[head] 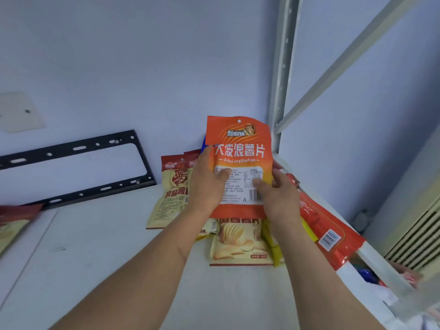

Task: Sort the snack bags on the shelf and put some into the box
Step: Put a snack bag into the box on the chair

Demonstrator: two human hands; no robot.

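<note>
Orange snack bag (240,148) held upright in both hands above the white shelf (100,253).

Printed in white across the front: "大波浪薯片", beneath it "DaBoLangShuPian"; lower down a white panel of small print, too fine to read, and a barcode. Left hand (206,184) clamped on the left edge, thumb pressed onto the white panel. Right hand (279,196) pinching the lower right corner, thumb over the barcode area. Under and behind, on the shelf: cream chip bags (240,241), one red bag (326,225) with a barcode near the right edge.
</note>
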